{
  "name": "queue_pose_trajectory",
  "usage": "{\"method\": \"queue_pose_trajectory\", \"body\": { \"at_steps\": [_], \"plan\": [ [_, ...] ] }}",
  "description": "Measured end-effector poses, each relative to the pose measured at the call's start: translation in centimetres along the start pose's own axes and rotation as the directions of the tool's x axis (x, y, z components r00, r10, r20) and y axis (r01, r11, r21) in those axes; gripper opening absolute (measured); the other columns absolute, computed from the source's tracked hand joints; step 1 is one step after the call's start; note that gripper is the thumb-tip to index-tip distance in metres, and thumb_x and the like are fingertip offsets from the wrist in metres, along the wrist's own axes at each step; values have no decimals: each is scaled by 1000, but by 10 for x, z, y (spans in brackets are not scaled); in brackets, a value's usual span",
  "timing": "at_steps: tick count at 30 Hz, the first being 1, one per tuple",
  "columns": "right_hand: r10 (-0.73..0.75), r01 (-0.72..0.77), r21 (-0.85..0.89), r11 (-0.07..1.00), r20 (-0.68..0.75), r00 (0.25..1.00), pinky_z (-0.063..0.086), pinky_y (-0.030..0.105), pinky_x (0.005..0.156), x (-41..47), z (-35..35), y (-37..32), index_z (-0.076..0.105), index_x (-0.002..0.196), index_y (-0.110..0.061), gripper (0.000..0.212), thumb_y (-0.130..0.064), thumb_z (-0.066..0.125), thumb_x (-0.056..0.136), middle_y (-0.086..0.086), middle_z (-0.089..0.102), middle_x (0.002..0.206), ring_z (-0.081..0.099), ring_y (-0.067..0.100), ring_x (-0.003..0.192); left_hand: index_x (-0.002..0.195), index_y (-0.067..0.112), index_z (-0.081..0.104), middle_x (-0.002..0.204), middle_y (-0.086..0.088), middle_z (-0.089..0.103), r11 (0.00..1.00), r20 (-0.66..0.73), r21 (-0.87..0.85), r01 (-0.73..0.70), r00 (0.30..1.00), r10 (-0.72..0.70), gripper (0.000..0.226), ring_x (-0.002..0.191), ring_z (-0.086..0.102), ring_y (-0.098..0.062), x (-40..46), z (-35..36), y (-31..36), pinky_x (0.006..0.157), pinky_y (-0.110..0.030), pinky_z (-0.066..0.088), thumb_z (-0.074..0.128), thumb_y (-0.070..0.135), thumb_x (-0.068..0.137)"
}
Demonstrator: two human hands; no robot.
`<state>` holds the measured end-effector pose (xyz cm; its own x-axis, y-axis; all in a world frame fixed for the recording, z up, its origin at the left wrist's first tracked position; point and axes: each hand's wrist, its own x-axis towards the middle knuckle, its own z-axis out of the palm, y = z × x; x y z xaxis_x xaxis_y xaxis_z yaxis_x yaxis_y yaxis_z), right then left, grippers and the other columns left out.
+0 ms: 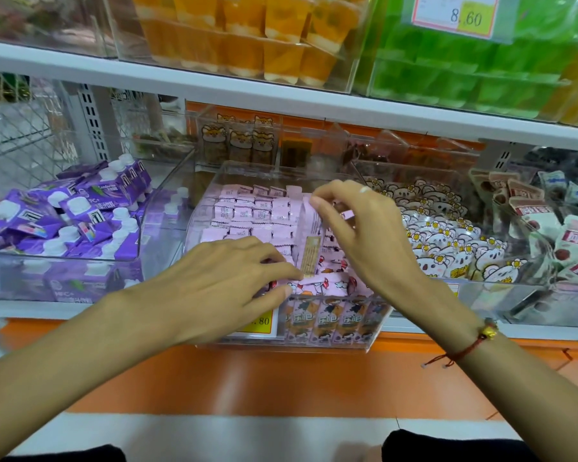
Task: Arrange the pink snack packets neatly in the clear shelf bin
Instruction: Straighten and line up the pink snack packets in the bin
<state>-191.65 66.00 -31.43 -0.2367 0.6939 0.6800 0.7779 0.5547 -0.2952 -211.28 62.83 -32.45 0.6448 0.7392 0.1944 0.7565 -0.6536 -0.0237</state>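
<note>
Head view looks down on a clear shelf bin (207, 181) in the middle of the shelf, with pink snack packets (247, 211) standing in tidy rows at its back left and lying loose toward its front right. Right hand (364, 235) pinches the top of 1 upright pink packet (309, 241) between thumb and forefinger, its other fingers curled. Left hand (221, 281) reaches over the bin's front rim, fingers nearly straight, thumb and forefinger pinching that packet's lower end. Purple cartons (80, 211) fill the bin to the left; white flower-print packets (447, 235) fill the one to the right.
</note>
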Motion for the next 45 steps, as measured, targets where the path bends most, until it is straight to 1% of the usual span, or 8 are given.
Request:
{"method": "queue_pose_trajectory", "body": {
  "at_steps": [8, 13, 19, 24, 29, 35, 39, 45],
  "plan": [
    [280, -148, 375, 915, -326, 903, 50, 22, 59, -1, -24, 1, 61, 92, -13, 16, -17, 48, 99, 1, 64, 80, 61, 15, 67, 121, 50, 42, 113, 27, 57, 932, -217, -348, 98, 959, -182, 34, 97, 52, 6, -3, 9, -1, 79, -26, 47, 43, 58, 88],
    [625, -483, 741, 466, 110, 773, 51, 11, 60, -8, -28, -3, 65, 95, -6, 22, -18, 46, 99, 7, 69, 90, 66, 5, 68, 133, 50, 26, 129, 31, 36, 877, -433, -480, -3, 871, -234, 73, 110, 47, 5, 3, 6, 3, 80, -27, 48, 71, 46, 76],
    [595, -621, 742, 254, 386, 705, 55, 15, 63, -8, -23, -6, 64, 105, -5, 29, -27, 47, 99, 2, 74, 82, 70, 9, 67, 120, 39, 56, 115, 24, 60, 808, -512, -575, -128, 826, -234, 36, 102, 57, 2, 8, 2, 5, 78, -11, 46, 64, 40, 85],
    [425, -511, 483, 711, 284, 860, 44, 15, 79, -9, -31, -6, 54, 123, -33, 40, -53, 49, 89, -17, 59, 116, 56, -4, 105, 98, 20, 68, 84, 9, 74, 280, -132, -959, 35, 822, -554, 24, 76, 71, -14, 15, -4, 8, 63, -33, 60, 61, 38, 83],
    [137, -197, 166, 966, 315, 939, 33, 20, 97, -16, -22, -17, 51, 131, -37, 51, -49, 62, 82, -16, 50, 123, 36, 6, 118, 93, 15, 69, 79, 5, 74, 130, -14, -988, 78, 805, -594, 30, 68, 72, -14, 17, -7, 11, 60, -31, 58, 62, 42, 83],
    [215, -235, 223, 946, 112, 970, 42, 14, 72, -10, -23, -5, 60, 103, -29, 28, -39, 71, 80, -16, 63, 95, 55, 0, 87, 108, 37, 55, 99, 17, 68, 438, -137, -893, 102, 866, -481, 44, 92, 63, 3, 15, 4, 4, 78, -22, 50, 46, 66, 76],
    [500, -541, 604, 585, 255, 827, 52, 22, 86, -6, -17, 6, 52, 116, -11, 38, -31, 65, 87, 0, 68, 104, 66, 4, 93, 118, 39, 52, 110, 26, 56, 909, -159, -380, 172, 956, -247, 26, 101, 52, 4, 7, 16, 0, 77, -18, 41, 48, 43, 92],
    [437, -614, 678, 403, 447, 781, 58, 24, 74, -5, 4, 0, 28, 117, -9, 37, -13, 57, 93, 6, 68, 94, 71, 12, 83, 119, 40, 54, 114, 20, 58, 960, -102, -199, 197, 970, -220, 32, 108, 50, -9, 7, 15, 0, 83, -35, 46, 37, 49, 94]
  ]
}}
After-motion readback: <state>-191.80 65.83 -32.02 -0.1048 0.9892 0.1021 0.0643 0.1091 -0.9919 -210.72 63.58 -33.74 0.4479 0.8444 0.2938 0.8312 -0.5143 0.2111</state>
